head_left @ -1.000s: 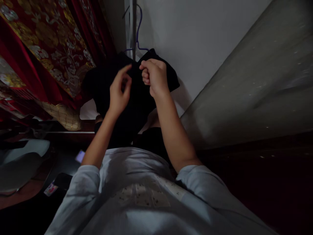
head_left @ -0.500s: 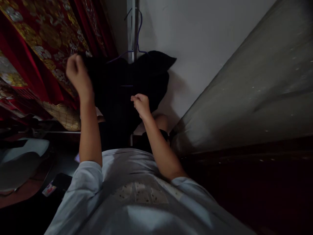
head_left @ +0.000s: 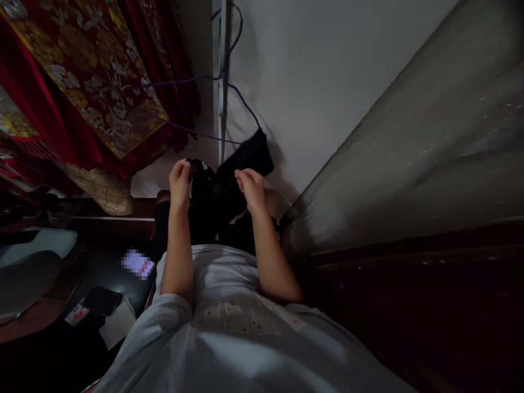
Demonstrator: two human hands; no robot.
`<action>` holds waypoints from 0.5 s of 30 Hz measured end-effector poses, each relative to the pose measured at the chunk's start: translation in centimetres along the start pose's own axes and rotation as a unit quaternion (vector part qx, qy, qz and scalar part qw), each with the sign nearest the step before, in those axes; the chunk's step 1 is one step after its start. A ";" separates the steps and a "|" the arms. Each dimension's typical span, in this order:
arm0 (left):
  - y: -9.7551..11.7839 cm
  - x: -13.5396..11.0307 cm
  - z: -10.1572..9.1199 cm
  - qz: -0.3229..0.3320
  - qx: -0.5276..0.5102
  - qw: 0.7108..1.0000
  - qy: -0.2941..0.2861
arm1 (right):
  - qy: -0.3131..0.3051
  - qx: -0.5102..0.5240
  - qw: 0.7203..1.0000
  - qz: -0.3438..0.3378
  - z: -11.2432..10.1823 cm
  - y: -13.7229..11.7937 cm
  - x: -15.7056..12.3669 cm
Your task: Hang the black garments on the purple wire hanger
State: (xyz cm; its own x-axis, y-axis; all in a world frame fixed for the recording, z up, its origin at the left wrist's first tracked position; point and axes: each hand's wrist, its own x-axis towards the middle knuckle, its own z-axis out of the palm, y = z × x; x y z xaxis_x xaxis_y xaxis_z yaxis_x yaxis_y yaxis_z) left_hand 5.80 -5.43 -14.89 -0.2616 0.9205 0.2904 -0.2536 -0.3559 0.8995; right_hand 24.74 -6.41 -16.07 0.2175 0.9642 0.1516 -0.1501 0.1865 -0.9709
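Note:
A black garment [head_left: 225, 199] hangs bunched in front of my lap, and its exact kind is too dark to make out. One part of it still sits over the right end of a purple wire hanger [head_left: 192, 132]. The hanger's left end sticks out bare, tilted over the red cloth. My left hand [head_left: 180, 181] is closed, pinching the garment's upper left edge. Beside the garment's right part, my right hand [head_left: 251, 188] is also closed, its fingertips pinched on the dark cloth.
A metal upright [head_left: 223, 65] stands against the pale wall [head_left: 327, 60]. Red embroidered cloth [head_left: 94, 71] hangs at left. A grey sheet-like cover [head_left: 409, 153] slopes along the right. At lower left are a lit phone [head_left: 139, 264], a dark wallet-like item [head_left: 101, 301] and a chair [head_left: 41, 273].
My left hand has come down and right, drawing the garment off the hanger's left end. The garment has dropped and bunched. My right hand has shifted slightly right and down.

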 end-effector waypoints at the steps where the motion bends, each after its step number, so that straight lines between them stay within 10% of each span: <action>1: 0.5 -0.4 0.8 0.025 0.013 0.999 -0.037 | -0.022 -0.027 0.999 -0.031 -0.1 0.1 -0.1; 5: 1.9 -2.1 3.9 0.136 0.124 0.973 -0.139 | -0.177 -0.018 0.980 -0.091 0.5 -0.4 -1.0; 9: 2.7 -0.5 4.7 0.254 0.238 0.935 -0.065 | -0.249 0.028 0.968 -0.001 1.7 -1.4 -1.5; 15: 1.8 2.1 1.6 0.142 0.273 0.923 -0.231 | -0.309 -0.125 0.937 -0.103 2.1 -5.0 1.1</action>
State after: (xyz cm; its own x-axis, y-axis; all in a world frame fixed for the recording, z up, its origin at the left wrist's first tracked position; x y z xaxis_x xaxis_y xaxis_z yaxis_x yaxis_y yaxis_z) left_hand 6.23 -3.84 -12.14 0.2113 0.8186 0.5340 0.3047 -0.5743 0.7598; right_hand 23.73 -5.86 -10.66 -0.3955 0.8518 0.3435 0.0820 0.4052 -0.9105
